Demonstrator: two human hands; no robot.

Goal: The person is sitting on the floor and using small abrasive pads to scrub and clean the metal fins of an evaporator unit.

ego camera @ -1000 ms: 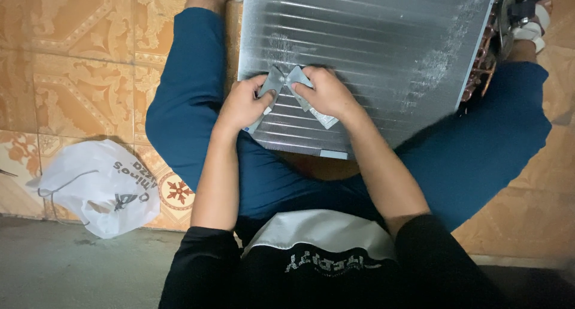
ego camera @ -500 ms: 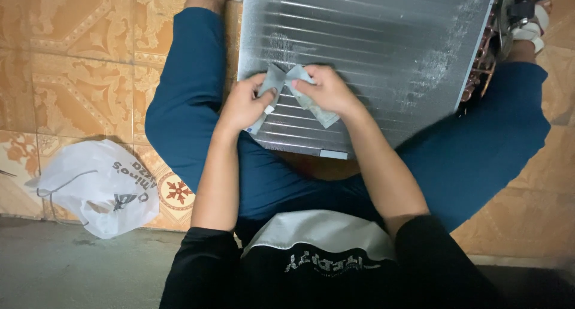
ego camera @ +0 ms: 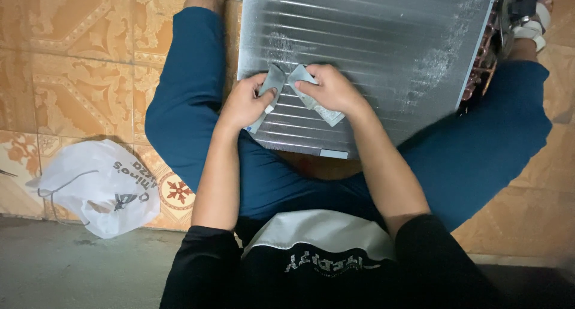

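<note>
A person sits on a patterned tile floor (ego camera: 72,63) with legs in blue trousers (ego camera: 179,105) spread to either side of a finned metal coil panel (ego camera: 371,39), a silver heat exchanger whose thin fins run in long horizontal rows. The panel lies flat between the knees, its near edge just above the lap, and copper tube bends (ego camera: 482,63) show along its right side.

Both hands rest on the panel's lower left area. The left hand (ego camera: 242,102) has its fingers curled and pinching a small grey strip of abrasive-looking sheet (ego camera: 269,90), which sticks up past the thumb and also trails below the palm. The right hand (ego camera: 332,87) pinches a second grey piece (ego camera: 311,96) between thumb and forefinger; that piece runs diagonally under the hand and ends in a pale, worn corner against the fins. The two pieces nearly meet at their upper ends, just apart, both lying on the fins.

A scuffed, whitish patch marks the fins above the hands. On the floor to the person's left lies a crumpled white plastic bag (ego camera: 96,186), well apart from the panel. A sandalled foot (ego camera: 530,21) shows at the upper right.
</note>
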